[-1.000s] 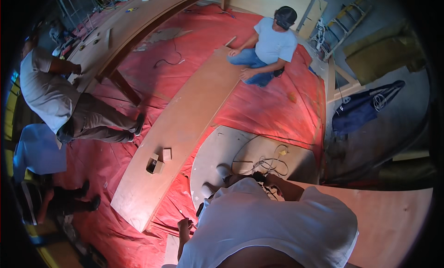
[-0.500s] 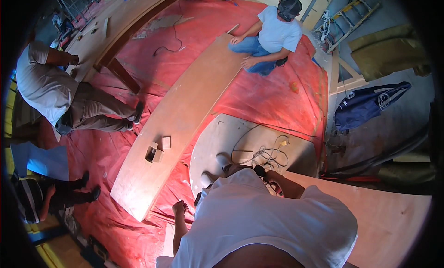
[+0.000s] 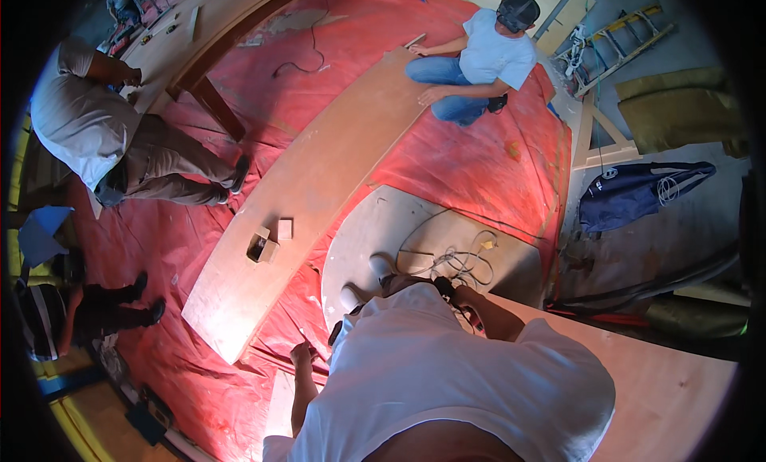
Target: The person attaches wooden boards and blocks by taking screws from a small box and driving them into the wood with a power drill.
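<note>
My left hand [image 3: 302, 354] hangs low beside my body, above the red sheeting and close to the near end of a long curved plywood panel [image 3: 307, 187]. Its fingers are curled; what they hold, if anything, is too small to make out. My right hand [image 3: 462, 295] is at the front of my waist, partly hidden by my shirt and arm. It appears closed around a black and red tool [image 3: 476, 323], of which only part shows. A coiled cable [image 3: 459, 264] lies just beyond it on a round-edged board [image 3: 359, 231], where my grey shoes stand.
An open cardboard box [image 3: 261, 246] and a smaller box [image 3: 285, 228] sit on the panel. A person [image 3: 495, 59] kneels at its far end. Two more people [image 3: 88, 135] are on the left, one by a long table. A plywood sheet [image 3: 638, 366] lies at right, below a navy bag [image 3: 630, 195].
My view has shifted slightly. My left hand has moved a little left. At far left, the blue sheet by the seated person has swung and looks narrower. The kneeling person stays at the panel.
</note>
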Demonstrator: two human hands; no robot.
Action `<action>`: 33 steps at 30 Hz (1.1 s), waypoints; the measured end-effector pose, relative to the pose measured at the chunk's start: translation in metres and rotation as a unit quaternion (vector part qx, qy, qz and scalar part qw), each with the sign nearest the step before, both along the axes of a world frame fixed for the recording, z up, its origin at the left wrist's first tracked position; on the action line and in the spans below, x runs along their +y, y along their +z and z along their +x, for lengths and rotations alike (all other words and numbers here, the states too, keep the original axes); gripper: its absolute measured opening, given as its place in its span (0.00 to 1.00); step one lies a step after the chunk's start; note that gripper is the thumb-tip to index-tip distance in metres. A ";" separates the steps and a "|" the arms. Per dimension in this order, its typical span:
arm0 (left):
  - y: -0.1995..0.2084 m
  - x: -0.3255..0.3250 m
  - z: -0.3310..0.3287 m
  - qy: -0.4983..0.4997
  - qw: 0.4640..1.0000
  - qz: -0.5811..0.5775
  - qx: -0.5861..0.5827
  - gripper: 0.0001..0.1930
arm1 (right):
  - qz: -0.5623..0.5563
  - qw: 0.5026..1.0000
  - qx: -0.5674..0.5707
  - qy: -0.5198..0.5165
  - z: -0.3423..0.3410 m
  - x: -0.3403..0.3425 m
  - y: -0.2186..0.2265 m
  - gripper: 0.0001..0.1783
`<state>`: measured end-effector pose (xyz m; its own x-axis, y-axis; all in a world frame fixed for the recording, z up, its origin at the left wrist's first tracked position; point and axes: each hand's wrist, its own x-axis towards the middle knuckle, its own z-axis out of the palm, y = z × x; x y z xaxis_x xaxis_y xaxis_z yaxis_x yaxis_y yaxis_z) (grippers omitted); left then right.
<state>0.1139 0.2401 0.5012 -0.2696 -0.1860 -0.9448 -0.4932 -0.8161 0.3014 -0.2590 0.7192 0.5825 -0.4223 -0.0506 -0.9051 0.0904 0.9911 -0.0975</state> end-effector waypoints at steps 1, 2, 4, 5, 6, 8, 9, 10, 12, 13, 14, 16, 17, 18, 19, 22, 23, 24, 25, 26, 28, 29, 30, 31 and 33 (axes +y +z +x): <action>0.000 0.001 -0.002 0.001 0.999 -0.013 -0.042 0.08 | 0.012 1.000 -0.013 0.003 -0.001 0.001 -0.002 0.18; 0.004 0.002 -0.002 -0.012 1.000 -0.015 0.002 0.07 | 0.002 1.000 0.003 0.003 0.000 -0.001 0.002 0.18; 0.003 0.009 -0.004 -0.008 1.000 -0.007 -0.009 0.08 | -0.005 1.000 0.004 0.013 -0.002 -0.001 -0.003 0.18; 0.002 0.012 -0.004 -0.044 0.997 -0.011 0.058 0.08 | -0.005 1.000 0.005 0.012 -0.002 0.000 -0.006 0.18; -0.001 0.016 -0.006 -0.045 0.997 -0.058 0.005 0.08 | -0.006 1.000 0.006 0.012 -0.004 0.000 -0.006 0.18; -0.007 0.021 -0.006 -0.049 0.982 -0.151 -0.102 0.08 | -0.003 1.000 0.007 0.008 -0.002 -0.001 -0.006 0.19; -0.009 0.021 -0.004 -0.101 0.976 -0.181 -0.064 0.08 | 0.000 1.000 0.009 0.007 -0.001 -0.001 -0.005 0.19; -0.012 0.020 -0.002 -0.151 0.966 -0.209 -0.027 0.08 | 0.013 1.000 0.003 0.013 0.000 -0.001 -0.004 0.19; -0.016 0.015 0.003 -0.208 0.943 -0.257 0.025 0.08 | -0.003 1.000 0.000 -0.008 0.003 -0.001 -0.001 0.20; -0.018 0.013 0.004 -0.216 0.935 -0.278 0.039 0.09 | -0.006 1.000 -0.005 -0.014 0.005 -0.001 0.000 0.21; -0.020 0.010 0.007 -0.219 0.934 -0.281 0.038 0.08 | -0.010 1.000 -0.004 -0.022 0.006 -0.001 0.001 0.22; -0.023 0.007 0.008 -0.225 0.930 -0.287 0.037 0.08 | -0.019 0.999 -0.001 -0.038 0.008 0.000 0.001 0.24; -0.024 0.006 0.008 -0.230 0.925 -0.298 0.060 0.08 | -0.020 0.999 0.001 -0.038 0.010 0.001 0.000 0.24; -0.025 0.005 0.008 -0.235 0.926 -0.292 0.048 0.08 | -0.020 0.999 0.005 -0.038 0.010 0.001 -0.001 0.24; -0.026 0.005 0.007 -0.251 0.926 -0.281 -0.006 0.08 | -0.020 0.999 0.009 -0.038 0.011 0.001 -0.001 0.24; -0.027 0.005 0.008 -0.239 0.925 -0.291 0.052 0.08 | -0.007 0.999 0.010 -0.035 0.011 0.001 -0.001 0.25; -0.028 0.006 0.009 -0.244 0.920 -0.299 0.067 0.08 | -0.019 0.998 0.002 -0.052 0.012 0.001 0.001 0.24; -0.028 0.006 0.010 -0.250 0.913 -0.310 0.085 0.08 | -0.017 0.998 -0.001 -0.061 0.013 0.001 0.003 0.23; -0.028 0.007 0.012 -0.257 0.907 -0.318 0.099 0.08 | -0.014 0.997 -0.015 -0.073 0.014 0.001 0.005 0.23; -0.029 0.008 0.014 -0.260 0.903 -0.323 0.108 0.08 | -0.012 0.998 -0.008 -0.061 0.014 -0.001 0.007 0.22; -0.031 0.009 0.016 -0.267 0.894 -0.336 0.126 0.08 | 0.006 0.999 -0.015 -0.046 0.013 -0.001 0.011 0.21; -0.033 0.009 0.017 -0.267 0.894 -0.336 0.127 0.08 | -0.013 0.999 -0.011 -0.045 0.012 -0.002 0.013 0.20; -0.034 0.009 0.018 -0.268 0.894 -0.336 0.128 0.08 | -0.016 0.999 -0.008 -0.044 0.012 -0.003 0.014 0.20; -0.035 0.009 0.017 -0.266 0.899 -0.327 0.120 0.08 | -0.004 0.999 -0.007 -0.039 0.012 -0.004 0.015 0.19; -0.035 0.010 0.018 -0.268 0.900 -0.322 0.120 0.08 | -0.018 0.998 -0.014 -0.050 0.010 -0.007 0.016 0.18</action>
